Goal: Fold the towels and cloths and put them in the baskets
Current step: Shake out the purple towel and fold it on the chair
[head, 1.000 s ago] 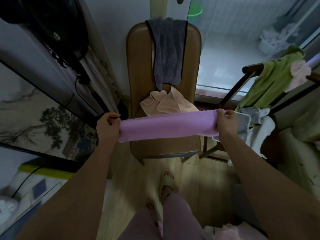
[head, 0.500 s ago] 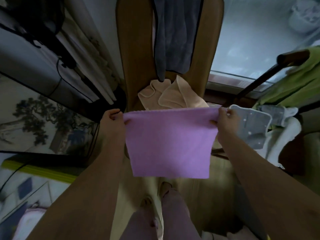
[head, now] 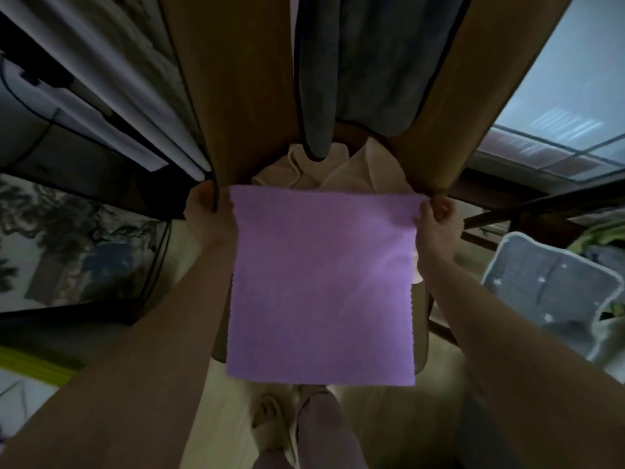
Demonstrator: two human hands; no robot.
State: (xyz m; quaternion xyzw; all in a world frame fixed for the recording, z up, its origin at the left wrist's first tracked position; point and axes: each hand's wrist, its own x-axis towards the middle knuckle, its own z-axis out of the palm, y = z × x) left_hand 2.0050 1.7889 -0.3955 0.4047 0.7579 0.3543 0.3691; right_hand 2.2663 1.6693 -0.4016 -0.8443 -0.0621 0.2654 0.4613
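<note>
A purple cloth (head: pixel 321 289) hangs flat and square in front of me, over the seat of a wooden chair (head: pixel 236 96). My left hand (head: pixel 208 211) pinches its top left corner and my right hand (head: pixel 438 220) pinches its top right corner. A dark grey towel (head: pixel 365 62) is draped over the chair's back. A crumpled beige cloth (head: pixel 341 167) lies on the seat behind the purple cloth, partly hidden. No basket shows clearly.
A grey star-patterned cloth with a white edge (head: pixel 541 292) lies at the right, beside a dark wooden rack (head: pixel 527 208) and a bit of green fabric. A painted panel (head: pixel 67 242) stands at the left. My slippered foot (head: pixel 270 418) is on the wooden floor.
The purple cloth was stretched as a narrow band; it has dropped open into a full hanging square. The view has moved closer to the chair and tilted down.
</note>
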